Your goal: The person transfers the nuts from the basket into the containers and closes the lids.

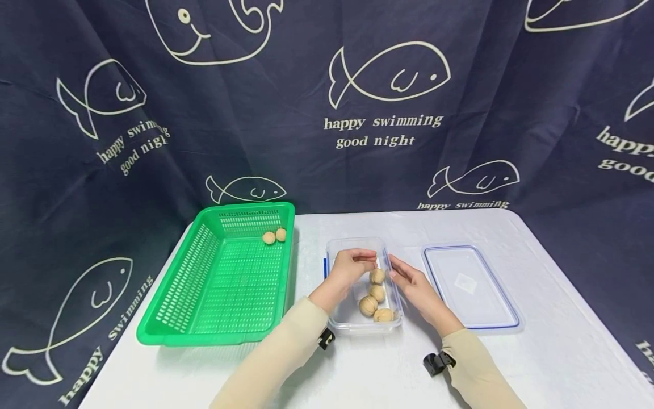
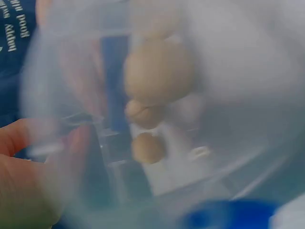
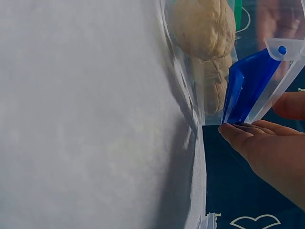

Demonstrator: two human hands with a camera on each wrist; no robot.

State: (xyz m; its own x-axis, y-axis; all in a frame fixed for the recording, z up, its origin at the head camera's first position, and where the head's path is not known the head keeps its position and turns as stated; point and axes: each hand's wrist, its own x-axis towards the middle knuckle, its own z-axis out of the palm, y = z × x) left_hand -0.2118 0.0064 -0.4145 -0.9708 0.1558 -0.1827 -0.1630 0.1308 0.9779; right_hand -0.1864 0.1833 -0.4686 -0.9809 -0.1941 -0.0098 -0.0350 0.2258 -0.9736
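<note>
A clear plastic box (image 1: 365, 326) stands uncovered on the table with several walnuts (image 1: 368, 305) along its right side. My left hand (image 1: 349, 270) reaches over the box, its fingertips close to the farthest walnut (image 1: 377, 276). The left wrist view, blurred, looks through the box wall at a row of walnuts (image 2: 159, 71), with part of the left hand (image 2: 28, 176) at the lower left. Along the outside of the box's right wall lies my right hand (image 1: 416, 289). In the right wrist view its extended fingertips touch a blue latch (image 3: 250, 86).
On the left, a green basket (image 1: 214, 339) holds two walnuts (image 1: 275, 236) in its far right corner. A clear lid with a blue seal (image 1: 472, 287) lies flat right of the box. Behind the white table (image 1: 409, 369) hangs a dark fish-print curtain (image 1: 388, 170).
</note>
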